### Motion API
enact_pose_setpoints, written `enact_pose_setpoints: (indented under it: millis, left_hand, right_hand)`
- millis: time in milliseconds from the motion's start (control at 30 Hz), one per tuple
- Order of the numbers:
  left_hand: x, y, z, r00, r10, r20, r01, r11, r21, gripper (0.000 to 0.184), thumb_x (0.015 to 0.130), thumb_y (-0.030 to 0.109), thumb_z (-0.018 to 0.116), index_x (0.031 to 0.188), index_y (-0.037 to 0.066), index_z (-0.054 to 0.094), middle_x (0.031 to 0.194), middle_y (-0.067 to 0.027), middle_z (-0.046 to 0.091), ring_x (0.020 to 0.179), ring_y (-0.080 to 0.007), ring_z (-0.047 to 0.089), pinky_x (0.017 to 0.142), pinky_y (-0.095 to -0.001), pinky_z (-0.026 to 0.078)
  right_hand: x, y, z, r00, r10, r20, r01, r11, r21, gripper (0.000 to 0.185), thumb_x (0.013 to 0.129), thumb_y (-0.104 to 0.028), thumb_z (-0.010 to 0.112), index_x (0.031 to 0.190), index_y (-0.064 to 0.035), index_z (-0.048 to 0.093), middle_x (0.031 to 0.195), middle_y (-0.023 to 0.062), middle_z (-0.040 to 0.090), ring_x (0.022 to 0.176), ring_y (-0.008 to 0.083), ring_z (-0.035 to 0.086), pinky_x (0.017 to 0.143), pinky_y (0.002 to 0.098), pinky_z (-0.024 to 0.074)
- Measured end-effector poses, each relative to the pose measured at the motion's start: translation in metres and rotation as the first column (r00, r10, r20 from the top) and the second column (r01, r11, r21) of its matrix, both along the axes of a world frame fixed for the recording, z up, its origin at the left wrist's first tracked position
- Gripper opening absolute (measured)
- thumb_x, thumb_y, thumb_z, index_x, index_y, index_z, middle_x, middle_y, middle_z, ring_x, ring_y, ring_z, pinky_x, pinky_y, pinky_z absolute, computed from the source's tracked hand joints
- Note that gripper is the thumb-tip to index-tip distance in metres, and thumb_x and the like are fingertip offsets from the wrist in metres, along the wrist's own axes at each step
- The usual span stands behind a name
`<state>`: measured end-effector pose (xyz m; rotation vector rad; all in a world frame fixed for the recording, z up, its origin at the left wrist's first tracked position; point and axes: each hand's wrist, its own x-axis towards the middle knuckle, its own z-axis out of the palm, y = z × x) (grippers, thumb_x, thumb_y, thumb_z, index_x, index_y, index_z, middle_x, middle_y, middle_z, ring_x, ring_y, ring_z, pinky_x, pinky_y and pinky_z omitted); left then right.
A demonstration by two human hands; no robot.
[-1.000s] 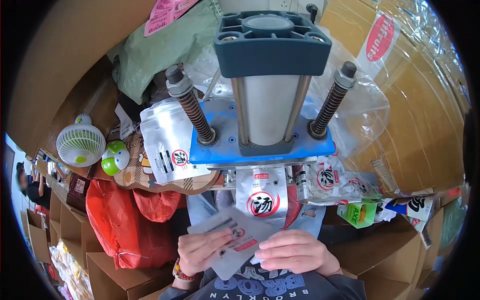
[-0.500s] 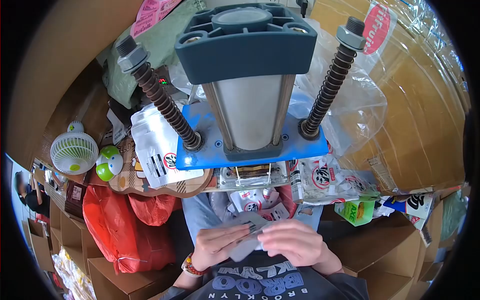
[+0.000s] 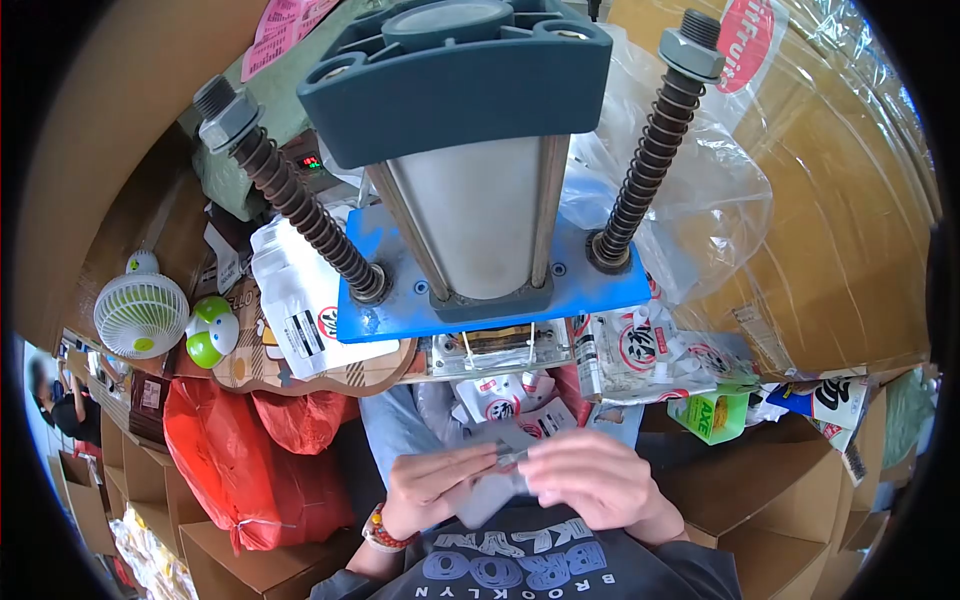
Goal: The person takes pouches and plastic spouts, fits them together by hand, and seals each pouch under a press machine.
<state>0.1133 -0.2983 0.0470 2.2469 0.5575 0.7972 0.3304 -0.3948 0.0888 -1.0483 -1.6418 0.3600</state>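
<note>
In front of my chest, my left hand [image 3: 432, 488] is closed on a flat grey, translucent-looking pouch [image 3: 487, 500] with dark print near its upper edge. A beaded bracelet circles that wrist. My right hand [image 3: 592, 482] is at the pouch's right edge, its fingers bent together and smeared by motion; the fingertips seem to pinch the edge, though the contact is partly hidden. Just beyond the hands, several white printed packets [image 3: 503, 397] lie over my lap. A press with a blue plate [image 3: 490, 315] and a grey cylinder stands above them.
Flat white pouches [image 3: 300, 300] lie left of the press, near a small fan [image 3: 141, 315] and a green-white toy [image 3: 212, 332]. Red bags [image 3: 250, 460] hang below. Printed packets [image 3: 640, 345], a green AXE container [image 3: 712, 415] and cardboard boxes [image 3: 790, 510] are on the right.
My right hand shifts slightly at the pouch's edge and is more blurred. The left hand stays almost in place. The whole view has tilted slightly, moving the press toward the left.
</note>
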Motion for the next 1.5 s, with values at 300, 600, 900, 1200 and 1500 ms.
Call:
enact_pose_setpoints:
  millis: [300, 600, 900, 1200, 1500]
  left_hand:
    - [0.048, 0.02, -0.072, 0.935, 0.344, 0.083, -0.065, 0.398, -0.915, 0.022, 0.091, 0.012, 0.072, 0.106, -0.004, 0.072, 0.096, -0.0053, 0.073, 0.082, -0.0063, 0.064, 0.071, -0.0232, 0.053]
    - [0.041, 0.056, -0.076, 0.942, 0.327, 0.079, -0.106, 0.512, -0.852, 0.038, 0.091, 0.02, 0.073, 0.121, -0.002, 0.064, 0.109, -0.0081, 0.069, 0.095, -0.0138, 0.063, 0.084, -0.0291, 0.05]
    - [-0.082, 0.098, -0.113, 0.791, 0.52, -0.322, -0.367, 0.825, 0.429, 0.049, 0.083, 0.023, 0.072, 0.13, 0.013, 0.063, 0.134, -0.0134, 0.06, 0.128, -0.0284, 0.055, 0.111, -0.0541, 0.033]
    - [-0.029, 0.013, -0.029, 0.887, 0.459, 0.049, -0.461, 0.872, 0.168, 0.037, 0.067, -0.009, 0.061, 0.097, 0.007, 0.076, 0.099, -0.011, 0.074, 0.099, -0.0258, 0.072, 0.081, -0.0335, 0.057]
    - [-0.014, -0.006, 0.011, 0.992, -0.103, -0.068, 0.1, 0.994, -0.044, 0.022, 0.083, 0.011, 0.07, 0.104, 0.006, 0.075, 0.1, -0.0097, 0.075, 0.093, -0.0255, 0.073, 0.074, -0.0302, 0.059]
  right_hand:
    - [0.048, -0.012, -0.038, 0.772, -0.548, 0.322, 0.631, 0.721, -0.285, 0.055, 0.091, -0.017, 0.066, 0.14, -0.0007, 0.046, 0.138, 0.0214, 0.05, 0.129, 0.0398, 0.045, 0.109, 0.0447, 0.0343]
    - [0.068, -0.029, -0.081, 0.751, -0.272, 0.602, 0.643, 0.511, -0.57, 0.029, 0.098, -0.019, 0.055, 0.118, 0.0011, 0.059, 0.119, 0.0205, 0.056, 0.107, 0.0394, 0.055, 0.094, 0.0456, 0.0425]
    - [0.073, -0.036, -0.102, 0.751, -0.546, -0.37, 0.372, 0.814, -0.446, 0.031, 0.099, -0.009, 0.054, 0.127, 0.0033, 0.057, 0.116, 0.0109, 0.063, 0.1, 0.0175, 0.063, 0.093, 0.032, 0.0475]
    - [-0.014, 0.003, -0.024, 0.984, -0.133, -0.117, 0.135, 0.991, 0.003, 0.021, 0.083, 0.008, 0.068, 0.101, -0.0005, 0.066, 0.106, 0.0152, 0.068, 0.104, 0.0324, 0.07, 0.106, 0.0524, 0.0455]
    - [-0.008, -0.012, 0.005, 0.995, 0.032, 0.095, -0.039, 0.997, 0.069, 0.05, 0.072, 0.001, 0.08, 0.118, -0.0028, 0.061, 0.103, 0.0103, 0.074, 0.088, 0.0201, 0.074, 0.117, 0.0422, 0.0314]
